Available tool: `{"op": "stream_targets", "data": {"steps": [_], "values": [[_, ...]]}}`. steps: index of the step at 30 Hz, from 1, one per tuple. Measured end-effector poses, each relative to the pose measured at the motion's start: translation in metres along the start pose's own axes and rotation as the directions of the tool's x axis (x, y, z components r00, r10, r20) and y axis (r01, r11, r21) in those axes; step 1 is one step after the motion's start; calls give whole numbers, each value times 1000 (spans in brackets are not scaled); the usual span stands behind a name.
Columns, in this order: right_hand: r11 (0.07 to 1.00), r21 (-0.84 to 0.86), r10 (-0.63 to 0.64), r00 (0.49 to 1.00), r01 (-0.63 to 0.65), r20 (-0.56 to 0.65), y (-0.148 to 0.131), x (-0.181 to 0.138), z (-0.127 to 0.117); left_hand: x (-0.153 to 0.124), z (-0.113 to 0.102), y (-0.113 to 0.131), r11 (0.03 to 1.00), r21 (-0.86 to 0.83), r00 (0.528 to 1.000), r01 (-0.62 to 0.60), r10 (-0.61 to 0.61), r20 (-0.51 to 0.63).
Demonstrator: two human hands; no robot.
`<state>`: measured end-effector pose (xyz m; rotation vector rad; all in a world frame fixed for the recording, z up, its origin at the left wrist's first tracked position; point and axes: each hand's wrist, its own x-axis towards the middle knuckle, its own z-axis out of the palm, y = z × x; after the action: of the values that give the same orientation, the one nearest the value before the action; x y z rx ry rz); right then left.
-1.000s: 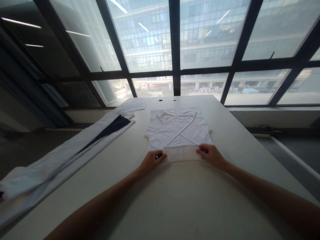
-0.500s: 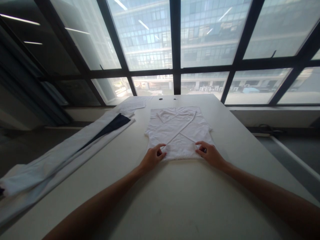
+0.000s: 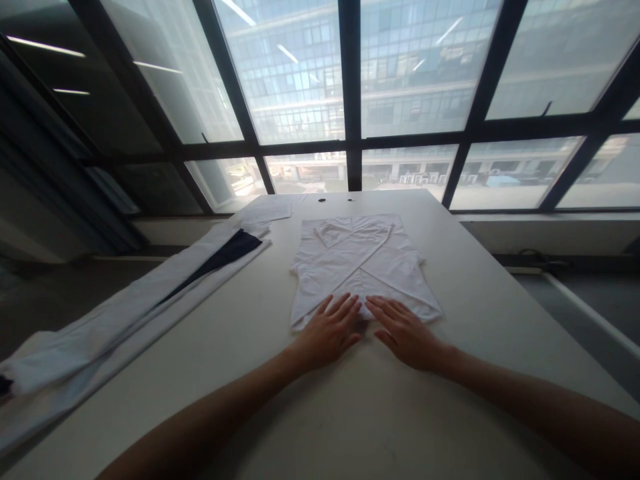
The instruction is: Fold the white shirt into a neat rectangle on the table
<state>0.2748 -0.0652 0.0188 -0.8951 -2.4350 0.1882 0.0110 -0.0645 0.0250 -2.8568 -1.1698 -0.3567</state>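
Note:
A white T-shirt [image 3: 360,263] lies flat on the pale table [image 3: 350,413], its sides folded inward so that they cross in the middle. My left hand [image 3: 333,330] rests open and flat on the near hem, left of centre. Beside it my right hand [image 3: 403,330] also lies open and flat on the hem, fingers stretched toward the shirt. Both hands sit close together, almost touching, and hold nothing.
A long pile of white cloth with a dark navy piece [image 3: 220,257] runs along the table's left edge. A flat white sheet [image 3: 267,210] lies at the far left. Two small dark round things [image 3: 335,199] sit at the far edge, in front of large windows.
Both hands let go of the folded-up bottom strip, which now lies spread flat again. They moved inward from the shirt's lower corners to its middle and opened flat.

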Motion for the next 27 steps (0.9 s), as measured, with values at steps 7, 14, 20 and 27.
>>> {"op": "stream_targets", "data": {"steps": [7,14,20,27], "values": [[999,-26,-22,965,30,260,9,-4,12,-6,10,-1,992,-30,983,124,-118,143],[992,-108,88,960,-61,265,23,-9,13,-10,9,-2,984,-15,964,175,-168,207],[963,-238,181,958,-126,225,28,-13,11,-15,8,-8,968,7,950,252,-249,191],[929,-309,241,967,-206,81,30,-10,10,-9,9,-3,954,44,951,296,-299,78]]}}
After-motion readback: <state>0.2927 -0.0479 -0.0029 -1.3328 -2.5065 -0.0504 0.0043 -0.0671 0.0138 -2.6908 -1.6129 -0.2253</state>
